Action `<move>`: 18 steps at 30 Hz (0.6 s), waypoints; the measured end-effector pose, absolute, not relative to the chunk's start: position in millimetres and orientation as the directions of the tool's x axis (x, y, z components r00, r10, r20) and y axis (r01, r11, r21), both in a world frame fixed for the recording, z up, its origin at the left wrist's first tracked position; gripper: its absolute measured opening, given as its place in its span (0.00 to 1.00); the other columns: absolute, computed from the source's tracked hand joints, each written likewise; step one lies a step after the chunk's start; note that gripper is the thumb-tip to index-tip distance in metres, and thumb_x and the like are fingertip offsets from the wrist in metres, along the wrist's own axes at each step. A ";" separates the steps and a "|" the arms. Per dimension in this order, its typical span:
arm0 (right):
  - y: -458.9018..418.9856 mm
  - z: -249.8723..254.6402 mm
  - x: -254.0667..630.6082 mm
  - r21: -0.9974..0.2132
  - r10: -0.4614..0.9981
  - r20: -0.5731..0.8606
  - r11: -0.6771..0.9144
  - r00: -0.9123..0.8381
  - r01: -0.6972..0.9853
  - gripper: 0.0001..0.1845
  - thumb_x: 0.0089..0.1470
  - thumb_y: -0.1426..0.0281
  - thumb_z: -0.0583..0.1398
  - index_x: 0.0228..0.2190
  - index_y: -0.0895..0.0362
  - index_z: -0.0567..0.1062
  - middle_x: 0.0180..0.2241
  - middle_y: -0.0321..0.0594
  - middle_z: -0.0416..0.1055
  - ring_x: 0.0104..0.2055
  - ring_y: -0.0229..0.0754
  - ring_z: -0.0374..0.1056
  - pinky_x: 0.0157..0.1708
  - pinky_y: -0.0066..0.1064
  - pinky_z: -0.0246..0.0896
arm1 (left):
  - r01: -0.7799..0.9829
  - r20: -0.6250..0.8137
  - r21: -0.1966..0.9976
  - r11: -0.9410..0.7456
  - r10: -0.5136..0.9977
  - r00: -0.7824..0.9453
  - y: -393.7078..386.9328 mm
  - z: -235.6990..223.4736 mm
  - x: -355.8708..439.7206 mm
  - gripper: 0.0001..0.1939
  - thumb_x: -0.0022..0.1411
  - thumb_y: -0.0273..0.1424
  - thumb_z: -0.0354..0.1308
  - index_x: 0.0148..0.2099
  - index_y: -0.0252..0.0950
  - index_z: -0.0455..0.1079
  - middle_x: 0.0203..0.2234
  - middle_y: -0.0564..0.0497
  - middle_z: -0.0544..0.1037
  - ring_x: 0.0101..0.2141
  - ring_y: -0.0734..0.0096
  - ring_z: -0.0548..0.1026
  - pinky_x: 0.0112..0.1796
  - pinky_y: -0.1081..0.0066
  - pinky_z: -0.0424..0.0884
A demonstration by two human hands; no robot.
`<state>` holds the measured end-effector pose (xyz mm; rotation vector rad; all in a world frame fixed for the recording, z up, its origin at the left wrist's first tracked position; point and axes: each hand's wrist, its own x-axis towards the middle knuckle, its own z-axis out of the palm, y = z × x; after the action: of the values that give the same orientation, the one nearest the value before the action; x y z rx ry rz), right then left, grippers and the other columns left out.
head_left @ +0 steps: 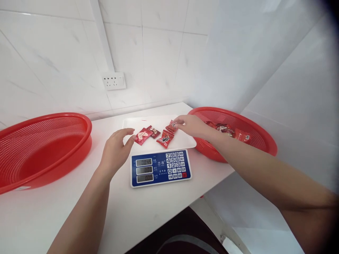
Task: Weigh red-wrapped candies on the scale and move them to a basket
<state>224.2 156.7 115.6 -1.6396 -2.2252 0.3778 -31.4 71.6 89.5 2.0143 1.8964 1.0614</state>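
Observation:
On the white weighing pan (182,141) of a digital scale lie several small red snack packets. My right hand (191,125) pinches the right end of a red snack packet (171,127) at the pan's back right. Just in front of it is a second red packet (165,139) with dark lettering. My left hand (116,146) is at the pan's left side, thumb and fingers apart and holding nothing. Its thumb tip is close to a pink-red packet (143,136) with a pale print. Partly behind that one sits a dark red packet (154,131).
The scale's blue panel (161,168) faces me, its top display reading about 0.045. To the right, a red mesh basket (254,132) contains several packets (224,128). Another red basket (79,155) stands at left. A wall socket (114,81) is behind the white table (159,211).

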 end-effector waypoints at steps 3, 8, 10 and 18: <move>162.0 107.2 218.5 -0.446 0.936 0.116 0.348 -0.332 0.825 0.11 0.54 0.68 0.56 0.39 0.55 0.75 0.43 0.40 0.74 0.45 0.44 0.68 0.45 0.36 0.62 | 0.804 0.367 0.568 -0.176 0.928 -0.056 71.7 89.0 -31.4 0.16 0.60 0.39 0.48 0.47 0.42 0.68 0.47 0.53 0.74 0.43 0.65 0.72 0.42 0.66 0.68; 168.1 92.5 200.9 -0.472 0.926 0.084 0.363 -0.369 0.804 0.15 0.53 0.67 0.58 0.44 0.55 0.72 0.42 0.42 0.74 0.43 0.44 0.69 0.42 0.34 0.62 | 0.806 0.360 0.564 -0.178 0.932 -0.046 71.3 90.5 -30.5 0.16 0.60 0.40 0.48 0.47 0.43 0.68 0.47 0.54 0.74 0.42 0.66 0.72 0.38 0.68 0.69; 165.9 89.9 193.9 -0.466 0.925 0.076 0.363 -0.372 0.807 0.15 0.52 0.69 0.58 0.44 0.56 0.72 0.39 0.42 0.75 0.41 0.43 0.69 0.39 0.34 0.62 | 0.809 0.349 0.563 -0.171 0.936 -0.045 71.1 91.7 -30.1 0.16 0.60 0.41 0.48 0.47 0.44 0.68 0.47 0.54 0.74 0.41 0.66 0.72 0.37 0.69 0.69; 175.3 123.1 236.0 -0.670 0.941 0.271 0.337 -0.204 0.661 0.11 0.54 0.73 0.54 0.40 0.56 0.68 0.31 0.37 0.75 0.30 0.36 0.69 0.29 0.26 0.61 | 0.841 0.309 0.532 -0.098 0.947 -0.085 73.9 91.8 -33.0 0.18 0.58 0.45 0.47 0.47 0.46 0.68 0.47 0.55 0.73 0.32 0.68 0.72 0.34 0.68 0.69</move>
<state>236.0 175.3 123.1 -1.4004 -1.9514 0.5493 -33.0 73.9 91.8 2.0011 1.9874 0.9371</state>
